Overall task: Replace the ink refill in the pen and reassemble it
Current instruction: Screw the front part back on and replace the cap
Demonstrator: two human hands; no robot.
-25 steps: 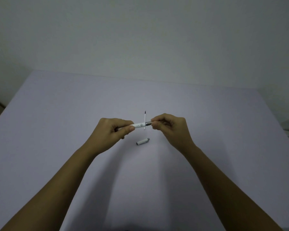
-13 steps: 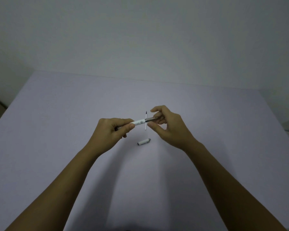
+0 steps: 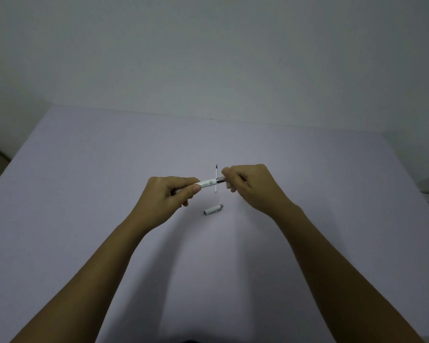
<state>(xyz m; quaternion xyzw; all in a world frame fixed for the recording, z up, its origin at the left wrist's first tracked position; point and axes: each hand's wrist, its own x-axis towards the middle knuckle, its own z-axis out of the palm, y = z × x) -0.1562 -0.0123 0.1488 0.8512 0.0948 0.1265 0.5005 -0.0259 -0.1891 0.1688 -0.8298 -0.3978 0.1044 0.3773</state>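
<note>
Pale lilac surface (image 3: 84, 219) under both hands, wide and flat, meeting a plain grey wall (image 3: 208, 58) at the far side.

Left hand (image 3: 166, 196) raised above the surface, curled closed around the white end of the pen (image 3: 209, 183), thumb and forefinger pinching the white body. Right hand (image 3: 253, 186) at the same height, fingers folded closed on the other end of the same pen, just past the grey metal part. Pen stretched nearly level between the two hands, both hands touching it, only a short middle piece visible.

Thin white refill (image 3: 216, 180) lying on the surface behind the pen, between the hands, pointing away, dark tip at the far end. Partly crossed by the pen in this view.

Small white cap (image 3: 213, 209) on the surface, a little nearer than the hands, below the gap between them, lying tilted, touched by neither hand.
</note>
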